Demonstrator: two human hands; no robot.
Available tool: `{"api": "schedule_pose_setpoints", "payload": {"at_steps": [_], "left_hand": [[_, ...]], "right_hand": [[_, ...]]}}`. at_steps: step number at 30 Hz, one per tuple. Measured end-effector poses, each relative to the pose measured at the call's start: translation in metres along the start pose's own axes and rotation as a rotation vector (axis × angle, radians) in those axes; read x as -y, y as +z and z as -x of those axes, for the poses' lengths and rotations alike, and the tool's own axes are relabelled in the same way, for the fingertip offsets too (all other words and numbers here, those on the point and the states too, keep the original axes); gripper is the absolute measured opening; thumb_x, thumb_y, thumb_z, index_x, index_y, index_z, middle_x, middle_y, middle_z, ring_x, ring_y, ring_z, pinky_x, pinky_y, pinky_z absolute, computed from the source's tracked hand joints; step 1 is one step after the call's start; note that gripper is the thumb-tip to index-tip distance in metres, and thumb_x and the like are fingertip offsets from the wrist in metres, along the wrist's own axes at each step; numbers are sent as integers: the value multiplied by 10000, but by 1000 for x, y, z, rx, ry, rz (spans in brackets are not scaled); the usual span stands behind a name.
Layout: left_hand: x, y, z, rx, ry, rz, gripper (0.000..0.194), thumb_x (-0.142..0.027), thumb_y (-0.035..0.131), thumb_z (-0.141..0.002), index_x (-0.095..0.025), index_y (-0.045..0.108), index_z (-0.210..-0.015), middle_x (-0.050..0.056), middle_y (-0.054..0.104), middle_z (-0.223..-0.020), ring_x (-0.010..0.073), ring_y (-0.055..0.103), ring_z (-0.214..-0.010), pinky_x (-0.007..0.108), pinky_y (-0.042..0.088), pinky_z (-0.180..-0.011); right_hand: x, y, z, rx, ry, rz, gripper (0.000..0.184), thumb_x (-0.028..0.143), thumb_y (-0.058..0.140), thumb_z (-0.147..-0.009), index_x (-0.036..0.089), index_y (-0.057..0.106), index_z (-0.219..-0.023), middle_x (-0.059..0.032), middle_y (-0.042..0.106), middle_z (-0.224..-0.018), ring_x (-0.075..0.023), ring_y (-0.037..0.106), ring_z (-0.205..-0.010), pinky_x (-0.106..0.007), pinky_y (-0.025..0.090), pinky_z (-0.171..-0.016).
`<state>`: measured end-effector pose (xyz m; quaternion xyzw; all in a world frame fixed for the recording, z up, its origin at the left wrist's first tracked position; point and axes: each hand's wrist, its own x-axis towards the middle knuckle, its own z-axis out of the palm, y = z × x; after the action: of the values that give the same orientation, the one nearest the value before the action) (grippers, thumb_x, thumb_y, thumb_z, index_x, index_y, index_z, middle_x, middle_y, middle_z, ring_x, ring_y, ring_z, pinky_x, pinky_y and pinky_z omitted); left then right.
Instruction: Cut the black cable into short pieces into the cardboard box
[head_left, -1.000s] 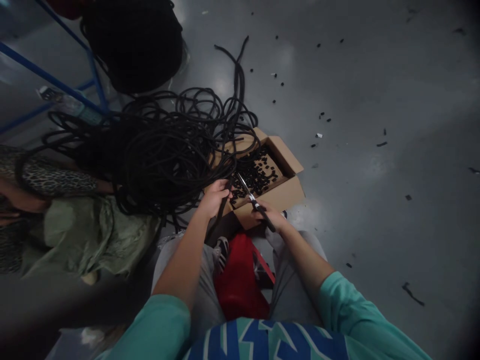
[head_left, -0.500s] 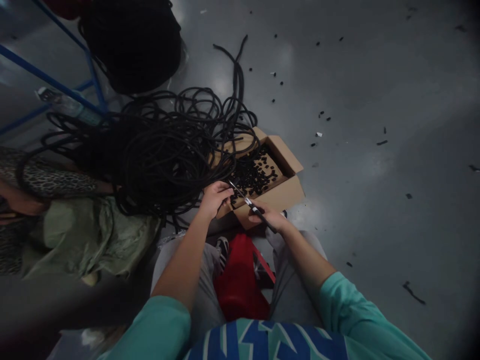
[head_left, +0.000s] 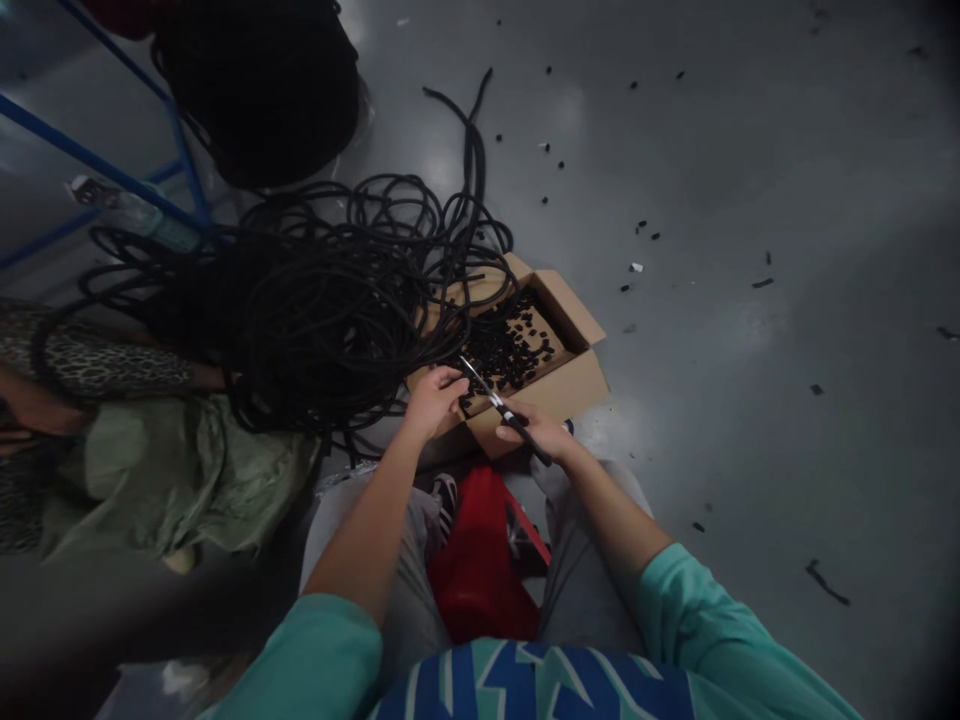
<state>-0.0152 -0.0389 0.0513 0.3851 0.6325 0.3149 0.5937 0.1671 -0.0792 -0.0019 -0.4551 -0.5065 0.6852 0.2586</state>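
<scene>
Wrapping around the dark handles, the right hand (head_left: 552,434) controls the scissors (head_left: 496,400), their blades angled far-left over the open box (head_left: 574,386), whose walls probably help contain the small black pieces (head_left: 517,345). Beside the tips, the left hand (head_left: 433,402) is partly curled; whether it grips anything is unclear. Black cord (head_left: 322,300) lies heaped leftward, seemingly for easy reach.

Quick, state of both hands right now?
Left hand: fingers curled by the scissors' blades; whether it grips anything can't be told.
Right hand: closed, holding the scissors by the black handles.
</scene>
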Motion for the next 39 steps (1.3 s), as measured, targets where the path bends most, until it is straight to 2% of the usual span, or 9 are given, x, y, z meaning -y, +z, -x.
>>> {"api": "schedule_pose_setpoints", "payload": {"at_steps": [14, 26, 34, 39], "left_hand": [[18, 1, -8, -15, 21, -116, 245, -331, 603, -637, -137, 608, -787, -11, 558, -567, 57, 407, -437, 187, 277, -417], [13, 5, -4, 6, -18, -133, 238, -346, 575, -645, -150, 621, -772, -31, 497, -498, 65, 406, -446, 187, 257, -419], [6, 12, 2, 62, -162, 14, 225, -346, 585, -657, -138, 563, -739, -61, 430, -469, 13, 259, -318, 178, 134, -338], [5, 13, 3, 64, -220, 39, 209, -341, 580, -677, -140, 544, -721, -58, 431, -461, 10, 253, -288, 176, 96, -316]], "right_hand": [[4, 0, -2, 43, -3, 24, 561, 399, 623, -648, 171, 550, -1155, -68, 555, -1188, -255, 477, -1115, -412, 310, -982], [3, 3, -4, 40, 20, 31, 579, 407, 613, -650, 178, 534, -1177, -77, 544, -1190, -254, 469, -1107, -404, 296, -985], [8, 5, -5, 57, 61, 28, 653, 360, 593, -666, 183, 424, -1271, -75, 561, -1095, -228, 483, -1026, -394, 343, -919], [7, 9, -5, 31, 66, 6, 650, 336, 601, -656, 202, 426, -1267, -75, 553, -1096, -223, 484, -1021, -380, 359, -899]]}}
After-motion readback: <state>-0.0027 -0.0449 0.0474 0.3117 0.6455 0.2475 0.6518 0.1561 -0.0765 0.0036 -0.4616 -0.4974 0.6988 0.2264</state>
